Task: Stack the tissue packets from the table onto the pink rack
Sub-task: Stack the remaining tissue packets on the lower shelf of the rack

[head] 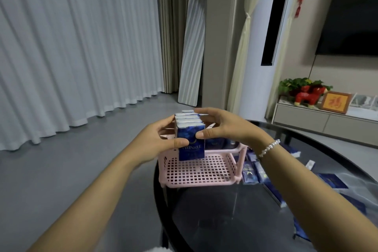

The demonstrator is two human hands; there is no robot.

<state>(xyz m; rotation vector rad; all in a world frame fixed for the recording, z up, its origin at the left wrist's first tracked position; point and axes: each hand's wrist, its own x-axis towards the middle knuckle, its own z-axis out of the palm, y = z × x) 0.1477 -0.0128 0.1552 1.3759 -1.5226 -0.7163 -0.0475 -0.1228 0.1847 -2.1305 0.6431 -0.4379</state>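
A row of several dark-blue tissue packets (190, 141) stands upright, held between both hands above the pink rack (200, 172). My left hand (161, 139) grips the row's left side, thumb across the front packet. My right hand (223, 127) grips the right side, fingers over the top and thumb on the front. The rack has two perforated tiers; the lower tier (204, 168) is bare, and more blue packets (216, 143) sit on the upper tier behind the held row. Loose packets (252, 173) lie on the table right of the rack.
The rack stands on a dark round glass table (235, 210). More blue packets (331, 180) and clear wrapping lie scattered on its right side. Grey floor and white curtains are on the left; a low TV cabinet (327, 118) stands at the back right.
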